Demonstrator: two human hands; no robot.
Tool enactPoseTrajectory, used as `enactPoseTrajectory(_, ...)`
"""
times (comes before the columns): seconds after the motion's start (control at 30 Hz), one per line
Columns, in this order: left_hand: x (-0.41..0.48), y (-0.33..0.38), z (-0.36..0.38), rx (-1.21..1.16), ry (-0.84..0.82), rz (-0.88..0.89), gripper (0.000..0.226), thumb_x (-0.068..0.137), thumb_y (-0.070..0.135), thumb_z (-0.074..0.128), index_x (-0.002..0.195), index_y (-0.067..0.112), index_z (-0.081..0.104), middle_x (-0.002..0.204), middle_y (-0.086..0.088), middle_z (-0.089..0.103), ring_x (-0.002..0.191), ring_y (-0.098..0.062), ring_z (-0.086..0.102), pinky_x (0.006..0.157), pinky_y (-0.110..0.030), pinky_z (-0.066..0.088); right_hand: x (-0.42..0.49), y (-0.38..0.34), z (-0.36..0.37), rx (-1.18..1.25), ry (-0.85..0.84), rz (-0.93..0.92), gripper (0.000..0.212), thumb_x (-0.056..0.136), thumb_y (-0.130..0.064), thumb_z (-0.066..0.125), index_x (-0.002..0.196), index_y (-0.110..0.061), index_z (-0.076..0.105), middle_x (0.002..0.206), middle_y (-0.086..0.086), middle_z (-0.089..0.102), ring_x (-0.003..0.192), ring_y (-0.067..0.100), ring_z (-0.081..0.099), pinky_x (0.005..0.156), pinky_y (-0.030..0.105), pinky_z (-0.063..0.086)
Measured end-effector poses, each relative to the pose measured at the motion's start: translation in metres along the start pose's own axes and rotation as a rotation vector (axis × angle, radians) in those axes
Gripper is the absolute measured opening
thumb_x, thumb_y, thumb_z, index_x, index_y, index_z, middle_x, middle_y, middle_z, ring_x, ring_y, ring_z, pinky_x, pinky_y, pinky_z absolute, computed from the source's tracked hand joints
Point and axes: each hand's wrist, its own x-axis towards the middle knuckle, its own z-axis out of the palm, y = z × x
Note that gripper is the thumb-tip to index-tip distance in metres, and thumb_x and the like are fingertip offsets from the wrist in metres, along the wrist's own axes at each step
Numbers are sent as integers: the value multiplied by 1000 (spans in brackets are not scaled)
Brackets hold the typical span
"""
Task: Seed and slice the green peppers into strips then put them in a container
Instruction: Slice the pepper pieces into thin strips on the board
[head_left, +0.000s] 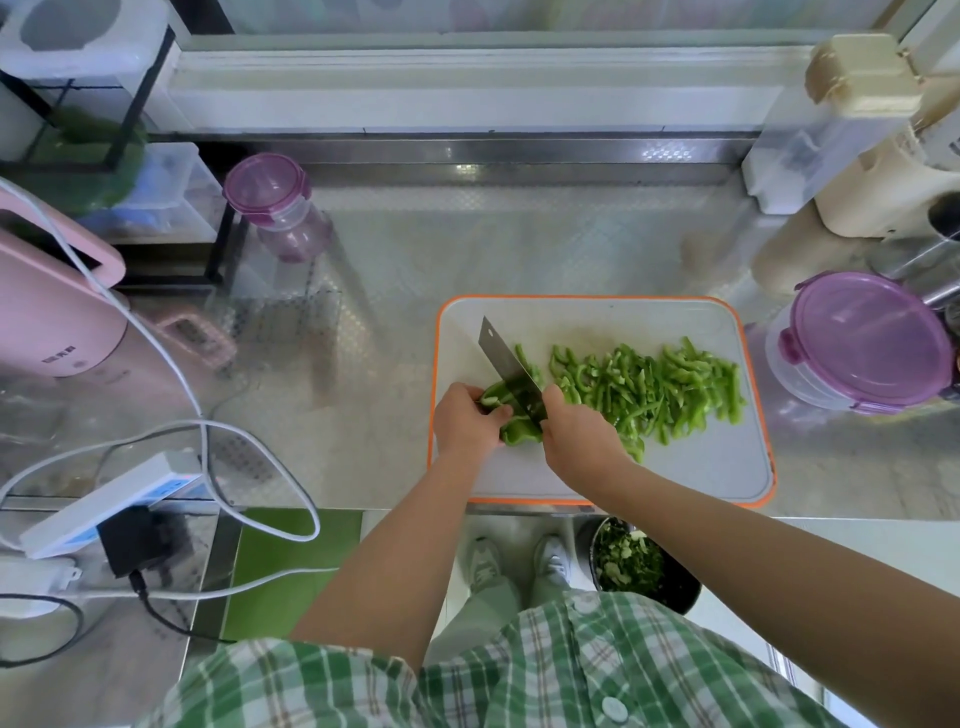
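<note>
Green pepper half sits at the left of the cutting board, held by the left hand with curled fingers, while the right hand grips the knife, slicing. Strips heap on the board's right; another thin cut likely follows.

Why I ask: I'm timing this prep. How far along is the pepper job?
Done: a pile of green pepper strips lies on the white, orange-rimmed cutting board. In hand: the left hand holds one uncut green pepper piece while the right hand grips the steel cleaver, blade on it. Left: finishing that piece and moving the strips into a container; the clear round tub with a purple lid is closed.
</note>
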Motion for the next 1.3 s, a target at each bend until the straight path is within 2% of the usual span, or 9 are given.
enactPoseTrajectory(0.13, -2, -3, -3, 26, -17, 48, 32, 79, 17, 80, 94, 14, 51, 96, -8, 66, 88, -26, 64, 78, -40, 54, 5, -3, 5, -7, 5, 17, 13, 96, -7, 40, 107, -11, 35, 65, 2, 44, 50, 17, 40, 42, 29, 24)
enactPoseTrajectory(0.23, -5, -6, -6, -33, -63, 77, 31, 82, 10, 77, 98, 10, 50, 85, 0, 58, 73, -13, 59, 52, -16, 50, 8, -1, 5, 26, 12, 24, 13, 98, -12, 40, 110, -10, 34, 70, 5, 50, 56, 25, 47, 45, 30, 28)
enactPoseTrajectory(0.3, -8, -8, -7, -70, -65, 90, 30, 83, 6, 75, 100, 8, 50, 82, 2, 54, 68, -9, 58, 47, -13, 49, 9, 1, 5, 88, 39, 25, 14, 100, -17, 39, 111, -9, 35, 72, 6, 51, 59, 27, 49, 48, 31, 32)
enactPoseTrajectory(0.43, -8, -10, -2, -120, -37, 88, 31, 83, 7, 75, 100, 8, 50, 86, 1, 54, 79, -22, 63, 54, -25, 58, 10, 8, 1, 191, 105, 72, 11, 100, -17, 39, 105, -9, 35, 69, 5, 49, 58, 29, 51, 46, 31, 34)
enactPoseTrajectory(0.57, -5, -7, 4, -121, 10, 58, 32, 81, 13, 78, 98, 12, 52, 92, -7, 62, 87, -30, 67, 68, -47, 60, 6, 13, -12, 217, 100, -47, 11, 99, -16, 41, 96, -13, 31, 63, 3, 46, 54, 28, 48, 44, 30, 30)
enactPoseTrajectory(0.73, 7, -14, 15, -137, 43, -10, 35, 73, 21, 83, 83, 25, 49, 93, -11, 69, 87, -33, 69, 75, -52, 58, -2, 10, -13, 160, 87, -98, 19, 99, -17, 40, 115, -7, 37, 64, 2, 46, 52, 24, 46, 42, 29, 27)
enactPoseTrajectory(0.87, 5, -7, 14, -59, 62, 10, 32, 78, 20, 81, 91, 16, 52, 96, -11, 70, 88, -30, 67, 80, -47, 55, -4, 7, -7, 100, 76, -59, 15, 100, -18, 39, 111, -8, 36, 63, 1, 43, 49, 20, 42, 42, 30, 25)
enactPoseTrajectory(1.17, 19, -19, 16, -173, -32, -43, 34, 66, 26, 81, 84, 26, 51, 89, -9, 71, 84, -32, 70, 75, -53, 58, 7, -5, 5, -57, 33, 37, 23, 93, -3, 42, 113, -10, 33, 63, 1, 43, 50, 20, 41, 42, 30, 24)
enactPoseTrajectory(1.3, 14, -13, 9, -150, -37, -13, 35, 73, 17, 83, 82, 26, 50, 90, -10, 69, 84, -31, 70, 73, -49, 59, 14, -13, 5, -74, 19, 14, 26, 89, 2, 40, 108, -12, 31, 63, 2, 41, 56, 26, 46, 46, 33, 30)
